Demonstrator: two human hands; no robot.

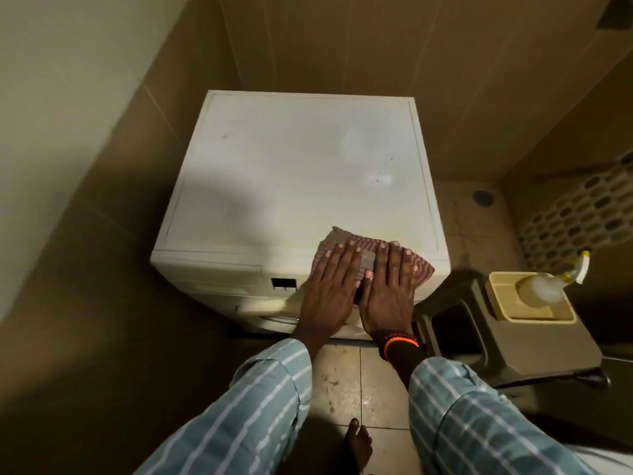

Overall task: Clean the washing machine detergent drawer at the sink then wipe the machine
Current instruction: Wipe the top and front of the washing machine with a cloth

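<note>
**At the front right corner, with the whole lid still ahead**

On the near right edge of the washing machine (298, 173), your two hands lay side by side, flat on the striped cloth (359, 246). Your left hand (330, 282) and right hand (387, 286) both had straight, spread fingers pressing down, gripping nothing; the cloth was pinned under the palms and draped a little over the front lip.

The relation that mattered was this: nearly all of the machine's top lay away from you and to your left, toward the wall. The cloth sat at the one corner closest to your body, so any stroke had to go outward and leftward. Your left hand was nearer that unwiped stretch and looked better placed to lead.

The detergent drawer (219, 279) sat shut in the front panel, just left of your left hand, so I judged the sink step done.

On the stool (534, 341) to your right stood a spray bottle (551, 286) in a yellow tub (513, 311), near your right hand.
</note>
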